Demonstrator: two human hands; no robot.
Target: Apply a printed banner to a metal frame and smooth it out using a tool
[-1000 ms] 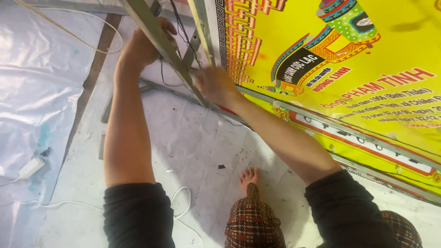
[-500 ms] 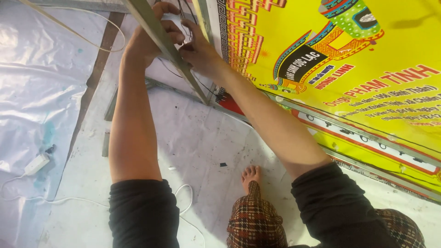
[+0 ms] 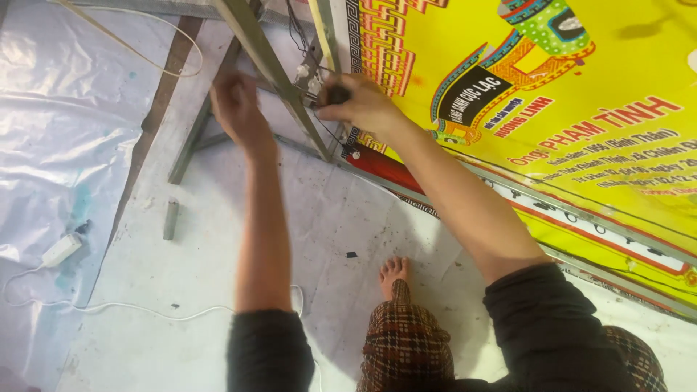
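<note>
Pinching a small dark part [image 3: 338, 94] in your right hand [image 3: 363, 107], upper middle, you curl your left hand [image 3: 236, 107] around the metal frame bar [image 3: 279, 76]; wiring [image 3: 305, 72] looks unfinished.

Yellow printed banner [image 3: 581, 145], red-green ornament; grey metal frame [image 3: 268, 65]; brown checked trousers [image 3: 406, 348]; white cable [image 3: 131, 311].

Two bare hands show: the left hand [image 3: 236, 109] and the right hand [image 3: 363, 107]. One small dark object [image 3: 338, 94] sits in the right one. One bare foot [image 3: 394, 270] rests on the floor. There is one large yellow printed banner [image 3: 581, 109], one slanted metal frame bar [image 3: 272, 69] in front, one white plastic sheet [image 3: 65, 145], one white plug adapter [image 3: 62, 249], one white cord [image 3: 145, 312] and one short grey block [image 3: 170, 219].
</note>
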